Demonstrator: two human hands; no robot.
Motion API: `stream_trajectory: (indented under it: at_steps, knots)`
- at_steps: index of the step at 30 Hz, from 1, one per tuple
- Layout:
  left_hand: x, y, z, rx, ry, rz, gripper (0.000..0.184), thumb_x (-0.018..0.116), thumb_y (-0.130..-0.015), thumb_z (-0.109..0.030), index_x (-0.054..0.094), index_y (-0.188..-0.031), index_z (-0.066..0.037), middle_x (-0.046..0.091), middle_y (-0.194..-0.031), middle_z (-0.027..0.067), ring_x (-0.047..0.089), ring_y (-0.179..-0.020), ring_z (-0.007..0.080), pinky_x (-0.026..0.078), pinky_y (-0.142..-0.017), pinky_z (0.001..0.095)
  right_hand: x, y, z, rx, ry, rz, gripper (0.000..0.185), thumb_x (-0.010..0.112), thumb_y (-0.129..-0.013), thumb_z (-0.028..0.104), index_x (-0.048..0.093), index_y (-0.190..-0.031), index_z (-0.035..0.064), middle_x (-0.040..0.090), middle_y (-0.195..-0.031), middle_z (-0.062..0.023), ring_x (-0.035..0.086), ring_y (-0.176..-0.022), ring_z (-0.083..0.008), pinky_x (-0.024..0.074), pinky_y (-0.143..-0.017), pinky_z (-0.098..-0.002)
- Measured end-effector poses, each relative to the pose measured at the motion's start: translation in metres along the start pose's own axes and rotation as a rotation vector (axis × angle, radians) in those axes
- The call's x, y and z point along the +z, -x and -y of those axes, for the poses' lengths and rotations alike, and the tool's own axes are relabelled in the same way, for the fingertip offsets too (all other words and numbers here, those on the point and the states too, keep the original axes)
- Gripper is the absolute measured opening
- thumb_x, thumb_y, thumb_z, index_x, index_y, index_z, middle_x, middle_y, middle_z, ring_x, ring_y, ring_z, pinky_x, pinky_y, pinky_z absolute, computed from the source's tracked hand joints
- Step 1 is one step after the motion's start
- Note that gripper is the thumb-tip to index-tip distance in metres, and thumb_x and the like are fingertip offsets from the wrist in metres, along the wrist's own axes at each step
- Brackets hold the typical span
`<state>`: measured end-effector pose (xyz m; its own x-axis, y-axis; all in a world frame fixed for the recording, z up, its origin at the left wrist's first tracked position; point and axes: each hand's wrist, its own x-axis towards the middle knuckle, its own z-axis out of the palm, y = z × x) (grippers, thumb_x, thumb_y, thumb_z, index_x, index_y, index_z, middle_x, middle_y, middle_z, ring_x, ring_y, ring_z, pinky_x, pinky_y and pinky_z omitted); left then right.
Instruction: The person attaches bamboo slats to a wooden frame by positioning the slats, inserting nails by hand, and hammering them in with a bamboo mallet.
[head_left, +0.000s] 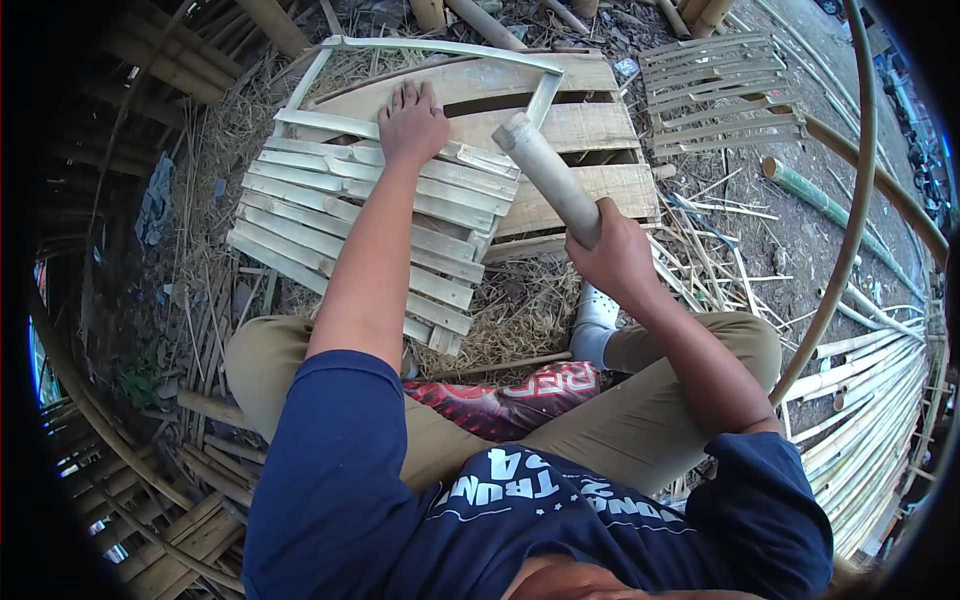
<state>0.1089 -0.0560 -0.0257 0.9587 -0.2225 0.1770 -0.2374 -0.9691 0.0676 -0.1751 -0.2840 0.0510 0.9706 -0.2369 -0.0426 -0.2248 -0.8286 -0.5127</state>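
A slatted bamboo panel [345, 215] lies in front of me, several pale split strips running across its frame. My left hand [413, 125] rests palm down near the panel's upper slats, fingers spread and gripping nothing. In my right hand [615, 255] is a short, thick length of bamboo [550, 180], held by its lower end. It tilts up and left, its far end above the wooden planks [570, 130]. The panel lies partly over these planks; its long frame strip [445, 45] reaches across their far side.
Another slatted panel [720, 95] lies at the upper right. A green bamboo pole [840, 210] and a stack of bamboo poles [870, 420] are on the right. Straw and bamboo splinters [710, 260] litter the ground. A curved bamboo strip [850, 220] arches up the right side.
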Motion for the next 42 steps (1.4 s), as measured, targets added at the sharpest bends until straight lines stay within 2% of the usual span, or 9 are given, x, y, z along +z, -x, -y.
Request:
stream_trajectory:
  at_steps: [3,8,11,24,27,31,34,38,42]
  knots:
    - [-0.001,0.001,0.0,0.003,-0.01,0.002,0.057,0.036,-0.109,-0.036,0.038,-0.163,-0.02,0.031,-0.172,0.0118,0.028,-0.159,0.0296,0.022,-0.127,0.0525,0.005,-0.004,-0.006,-0.03,0.063,0.086,0.041,0.078,-0.084,0.027,0.061,-0.103,-0.0046,0.072,-0.083,-0.0266,0.073,-0.079,-0.0459,0.0572,-0.073,-0.0542]
    - [-0.008,-0.002,-0.003,-0.007,0.033,0.003,0.06,0.039,-0.106,-0.036,0.039,-0.164,-0.019,0.032,-0.172,0.0114,0.027,-0.16,0.0276,0.02,-0.127,0.0513,-0.028,0.006,0.028,-0.083,-0.451,-0.392,0.04,0.078,-0.09,0.028,0.06,-0.107,-0.0037,0.072,-0.083,-0.0273,0.073,-0.076,-0.0455,0.0576,-0.07,-0.0511]
    - [-0.001,0.003,0.001,-0.013,0.042,0.016,0.059,0.039,-0.106,-0.035,0.039,-0.164,-0.019,0.031,-0.172,0.0109,0.026,-0.16,0.0273,0.02,-0.128,0.0513,0.009,0.002,-0.007,-0.07,0.101,0.141,0.034,0.077,-0.085,0.021,0.058,-0.1,-0.0029,0.071,-0.083,-0.0281,0.072,-0.081,-0.0477,0.0566,-0.074,-0.0552]
    - [-0.002,0.0,0.001,-0.016,0.018,0.003,0.059,0.039,-0.107,-0.036,0.039,-0.163,-0.019,0.031,-0.173,0.0103,0.027,-0.16,0.0266,0.021,-0.127,0.0507,0.004,0.005,0.011,0.05,-0.125,0.004,0.042,0.079,-0.082,0.026,0.06,-0.102,-0.0065,0.071,-0.085,-0.0292,0.073,-0.083,-0.0462,0.0563,-0.077,-0.0536]
    - [-0.001,0.002,0.0,-0.01,0.021,-0.004,0.058,0.039,-0.107,-0.036,0.04,-0.163,-0.019,0.031,-0.173,0.0104,0.027,-0.16,0.0268,0.021,-0.127,0.0508,0.011,0.0,0.0,0.175,-0.183,0.237,0.044,0.08,-0.084,0.027,0.06,-0.104,-0.0066,0.071,-0.085,-0.0294,0.074,-0.084,-0.0448,0.0564,-0.077,-0.0527]
    - [-0.003,-0.004,0.001,-0.008,0.03,-0.017,0.058,0.038,-0.107,-0.036,0.041,-0.163,-0.019,0.032,-0.172,0.0102,0.028,-0.16,0.0271,0.021,-0.127,0.051,-0.008,0.007,0.025,0.087,-0.71,-0.45,0.048,0.081,-0.083,0.028,0.059,-0.108,-0.0073,0.072,-0.087,-0.0299,0.074,-0.087,-0.0461,0.0567,-0.079,-0.0529]
    - [-0.001,0.004,-0.001,-0.015,0.03,0.008,0.057,0.038,-0.108,-0.036,0.041,-0.162,-0.019,0.032,-0.172,0.0098,0.028,-0.16,0.0274,0.021,-0.127,0.051,0.016,0.006,0.002,0.064,-0.06,0.197,0.047,0.08,-0.083,0.027,0.059,-0.107,-0.0071,0.072,-0.087,-0.0301,0.073,-0.086,-0.048,0.0564,-0.079,-0.0538]
    - [-0.001,0.0,0.0,-0.012,0.026,-0.01,0.057,0.037,-0.108,-0.036,0.041,-0.162,-0.02,0.032,-0.172,0.0093,0.028,-0.159,0.0276,0.021,-0.127,0.051,0.007,0.011,0.032,0.25,-0.444,0.053,0.046,0.078,-0.084,0.028,0.06,-0.104,-0.0091,0.071,-0.081,-0.0288,0.074,-0.077,-0.0427,0.0562,-0.071,-0.0509]
    - [0.004,0.0,0.003,0.014,0.01,-0.058,0.056,0.037,-0.109,-0.036,0.04,-0.162,-0.021,0.035,-0.171,0.0115,0.032,-0.157,0.0303,0.025,-0.126,0.0539,0.026,0.011,0.006,0.13,-0.246,0.155,0.047,0.076,-0.084,0.027,0.06,-0.106,-0.0111,0.071,-0.087,-0.0322,0.073,-0.082,-0.0476,0.0576,-0.076,-0.052]
